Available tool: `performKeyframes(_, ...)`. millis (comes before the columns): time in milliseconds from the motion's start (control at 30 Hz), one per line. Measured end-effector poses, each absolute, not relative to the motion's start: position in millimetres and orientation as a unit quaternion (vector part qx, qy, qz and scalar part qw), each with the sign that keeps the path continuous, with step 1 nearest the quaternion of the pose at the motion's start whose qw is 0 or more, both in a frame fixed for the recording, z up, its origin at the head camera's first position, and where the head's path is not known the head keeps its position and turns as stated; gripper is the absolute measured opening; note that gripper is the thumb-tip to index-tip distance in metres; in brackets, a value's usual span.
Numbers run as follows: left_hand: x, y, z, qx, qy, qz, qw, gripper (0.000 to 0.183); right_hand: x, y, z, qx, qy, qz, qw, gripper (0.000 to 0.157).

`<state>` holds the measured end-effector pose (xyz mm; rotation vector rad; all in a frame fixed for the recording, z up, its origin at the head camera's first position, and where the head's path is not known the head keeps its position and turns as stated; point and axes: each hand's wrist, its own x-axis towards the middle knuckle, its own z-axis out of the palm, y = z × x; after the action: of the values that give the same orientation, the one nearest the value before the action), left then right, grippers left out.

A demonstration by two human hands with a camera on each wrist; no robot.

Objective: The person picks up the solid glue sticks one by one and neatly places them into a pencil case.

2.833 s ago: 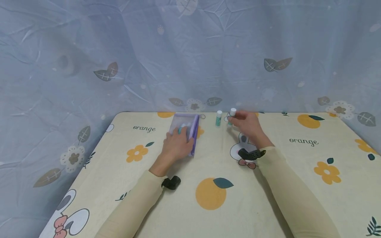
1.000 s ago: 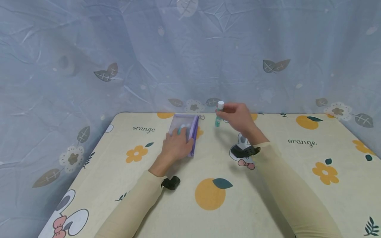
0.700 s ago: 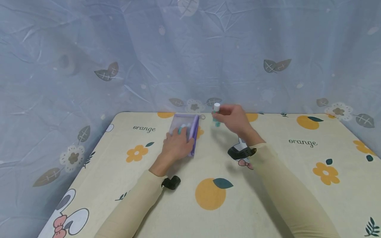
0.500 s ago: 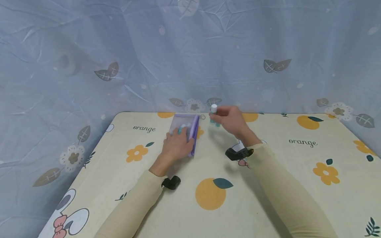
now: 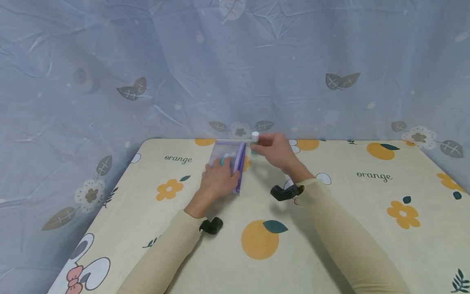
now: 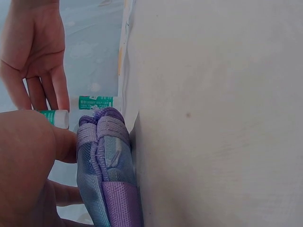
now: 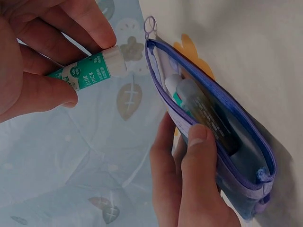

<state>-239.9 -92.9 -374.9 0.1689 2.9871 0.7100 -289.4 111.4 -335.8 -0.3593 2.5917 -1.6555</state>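
Observation:
My right hand [image 5: 277, 151] pinches a green-and-white glue stick [image 7: 92, 72] between thumb and fingers, just right of the pouch's ring end. My left hand [image 5: 218, 179] holds a purple mesh pencil pouch [image 7: 161, 80] lying on the table, its thumb at the rim and fingers spread over the upper side. The pouch's zipper gapes open in the right wrist view. Inside lie a white-capped glue stick [image 7: 174, 87] and a dark tube with a clear grey cap [image 7: 208, 116]. A further glue stick [image 6: 97, 102] stands on the table, hidden behind my right hand in the head view.
A pale cloth with orange and rabbit prints covers the table [image 5: 312, 253]. Close behind its back edge hangs a blue-grey patterned sheet [image 5: 286, 61]. A small metal ring [image 7: 150, 24] hangs at the pouch's zipper end.
My right hand has lifted the glue stick from the right and carried it left, past the standing one, to beside the pouch. The left hand and the pouch stay in place.

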Motion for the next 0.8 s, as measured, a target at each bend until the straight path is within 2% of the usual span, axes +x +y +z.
performKeyframes(800, -240, -92, -374, 0.055, 0.973, 0.223, 0.026, 0.067, -286, 84, -335, -0.136, 0.837, -0.529, 0.014, 0.031)
